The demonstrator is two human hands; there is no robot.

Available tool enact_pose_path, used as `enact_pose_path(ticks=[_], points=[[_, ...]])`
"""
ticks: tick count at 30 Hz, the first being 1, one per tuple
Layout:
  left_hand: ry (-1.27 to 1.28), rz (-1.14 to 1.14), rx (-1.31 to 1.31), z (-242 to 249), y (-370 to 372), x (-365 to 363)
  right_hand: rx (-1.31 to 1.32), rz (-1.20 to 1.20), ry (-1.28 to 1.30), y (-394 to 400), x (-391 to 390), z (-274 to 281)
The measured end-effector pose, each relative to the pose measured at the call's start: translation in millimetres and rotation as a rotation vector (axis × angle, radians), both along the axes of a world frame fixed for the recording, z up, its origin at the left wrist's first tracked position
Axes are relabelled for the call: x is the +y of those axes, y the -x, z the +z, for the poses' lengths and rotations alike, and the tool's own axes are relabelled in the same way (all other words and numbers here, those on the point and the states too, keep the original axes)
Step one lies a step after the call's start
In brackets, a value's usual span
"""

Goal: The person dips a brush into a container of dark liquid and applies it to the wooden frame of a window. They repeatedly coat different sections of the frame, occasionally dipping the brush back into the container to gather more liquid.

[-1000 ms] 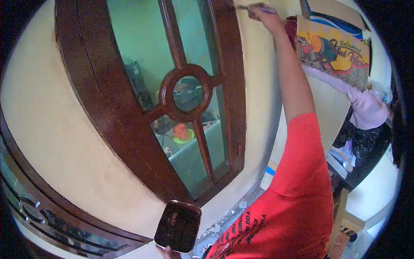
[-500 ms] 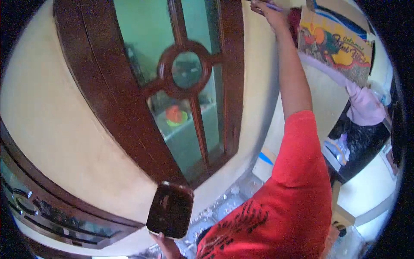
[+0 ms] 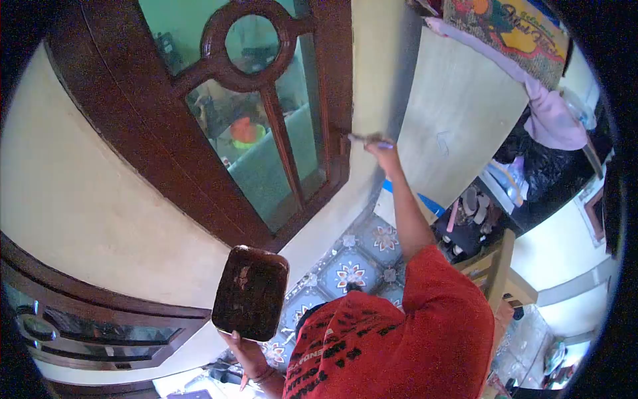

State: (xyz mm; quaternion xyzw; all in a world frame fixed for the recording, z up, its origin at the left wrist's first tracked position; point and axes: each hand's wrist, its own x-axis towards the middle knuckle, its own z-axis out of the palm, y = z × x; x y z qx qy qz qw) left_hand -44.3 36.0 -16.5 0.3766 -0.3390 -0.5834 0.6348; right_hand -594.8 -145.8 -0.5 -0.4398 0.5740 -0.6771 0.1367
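My left hand [image 3: 247,356] holds a rectangular plastic container [image 3: 258,249] from below, its fingers at the lower rim. Dark brown paint [image 3: 251,299] coats the inside. My right hand [image 3: 384,158] is closed around the handle of a paintbrush [image 3: 359,139]. The bristles, slightly blurred, point left and reach the right edge of the dark brown wooden window frame [image 3: 340,86]. Glass panes and a round wooden ring [image 3: 211,43] fill this frame, which looks glossy brown. The container is tilted toward the camera, below the frame's lower corner.
Cream wall [image 3: 133,179] surrounds the frame. A second brown window [image 3: 100,316] is at lower left. Blue patterned tiles [image 3: 351,272] cover the floor. To the right stand a pale panel [image 3: 458,100], a printed mat [image 3: 508,40], a lilac cloth [image 3: 555,123], shoes [image 3: 473,205] and a wooden chair [image 3: 502,272].
My right hand has come down with the paintbrush, from the top of the view to the lower right side of the frame. My left hand still holds the container; the view has shifted.
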Motion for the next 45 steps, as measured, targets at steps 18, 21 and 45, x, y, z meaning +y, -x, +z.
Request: enact_pose_path(ticks=[18, 21, 45], points=[[-0.124, 0.093, 0.099, -49.1, -25.9, 28.6, -0.029, -0.053, 0.153, -16.7, -4.9, 8.1], [-0.068, -0.027, 0.176, -50.9, -36.9, 26.3, -0.274, 0.015, 0.432, -6.7, -8.1, 87.1], [-0.121, 0.184, 0.211, -36.2, -11.5, 28.7, -0.554, 0.056, 0.117, 8.9, -28.9, -40.2]])
